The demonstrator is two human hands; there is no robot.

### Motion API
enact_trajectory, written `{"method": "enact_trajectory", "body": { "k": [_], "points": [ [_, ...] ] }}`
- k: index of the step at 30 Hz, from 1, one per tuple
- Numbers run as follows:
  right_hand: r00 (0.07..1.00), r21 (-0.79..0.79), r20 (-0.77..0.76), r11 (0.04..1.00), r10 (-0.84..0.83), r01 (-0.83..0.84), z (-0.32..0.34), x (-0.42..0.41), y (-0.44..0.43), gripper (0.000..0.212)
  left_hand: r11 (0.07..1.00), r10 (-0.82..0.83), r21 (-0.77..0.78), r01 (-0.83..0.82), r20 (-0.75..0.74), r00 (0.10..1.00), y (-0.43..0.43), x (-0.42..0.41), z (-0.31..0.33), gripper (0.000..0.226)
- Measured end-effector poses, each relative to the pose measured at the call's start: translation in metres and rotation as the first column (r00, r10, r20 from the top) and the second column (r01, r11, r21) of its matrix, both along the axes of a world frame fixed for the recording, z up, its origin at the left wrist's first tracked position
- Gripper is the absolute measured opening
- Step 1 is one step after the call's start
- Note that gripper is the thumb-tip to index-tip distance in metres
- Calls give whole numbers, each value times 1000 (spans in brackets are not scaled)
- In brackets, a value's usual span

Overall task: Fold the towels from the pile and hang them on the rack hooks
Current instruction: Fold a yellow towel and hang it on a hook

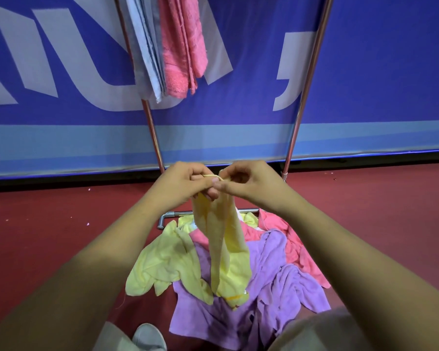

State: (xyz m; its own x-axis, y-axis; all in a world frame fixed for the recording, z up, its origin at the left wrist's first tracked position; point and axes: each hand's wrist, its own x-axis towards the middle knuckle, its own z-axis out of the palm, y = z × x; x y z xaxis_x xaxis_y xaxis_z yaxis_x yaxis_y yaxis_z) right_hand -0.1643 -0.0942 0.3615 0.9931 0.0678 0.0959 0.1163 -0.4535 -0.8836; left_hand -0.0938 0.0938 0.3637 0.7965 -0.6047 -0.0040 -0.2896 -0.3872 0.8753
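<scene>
Ideally the yellow towel (222, 236), pinched at its top by left hand (184, 184) and right hand (250, 183), is spread wide before folding.

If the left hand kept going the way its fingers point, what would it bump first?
Most likely the right hand: the left hand points across at it, both pinching the top edge of the yellow towel between them.

Dangling a limp yellow towel (223, 239) by its top edge above the crumpled floor pile (269, 287), below folded grey and pink towels (178, 46) on the rack (151, 127).
</scene>
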Motion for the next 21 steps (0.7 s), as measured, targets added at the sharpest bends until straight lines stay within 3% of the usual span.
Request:
{"method": "enact_trajectory", "body": {
  "k": [3,7,10,13,18,21],
  "points": [
    [996,-143,81,988,-43,55,-4,2,2,8,1000,-9,6,9,14,1000,1,0,0,10],
    [993,-196,110,978,-47,68,-4,5,-4,8,997,-65,37,65,-1,998,3,2,0,14],
    [986,-246,152,963,-70,106,-1,5,-13,9,951,-152,273,142,17,988,12,9,-3,19],
    [966,-157,176,964,-187,215,1,8,-27,11,894,-161,432,121,59,985,29,22,-9,24],
    [945,-42,156,953,-289,299,-1,12,-44,14,962,22,261,-79,214,977,37,33,0,29],
    [948,128,104,949,-302,288,4,16,-43,10,980,132,118,-163,231,964,31,36,4,31]
  ]
}}
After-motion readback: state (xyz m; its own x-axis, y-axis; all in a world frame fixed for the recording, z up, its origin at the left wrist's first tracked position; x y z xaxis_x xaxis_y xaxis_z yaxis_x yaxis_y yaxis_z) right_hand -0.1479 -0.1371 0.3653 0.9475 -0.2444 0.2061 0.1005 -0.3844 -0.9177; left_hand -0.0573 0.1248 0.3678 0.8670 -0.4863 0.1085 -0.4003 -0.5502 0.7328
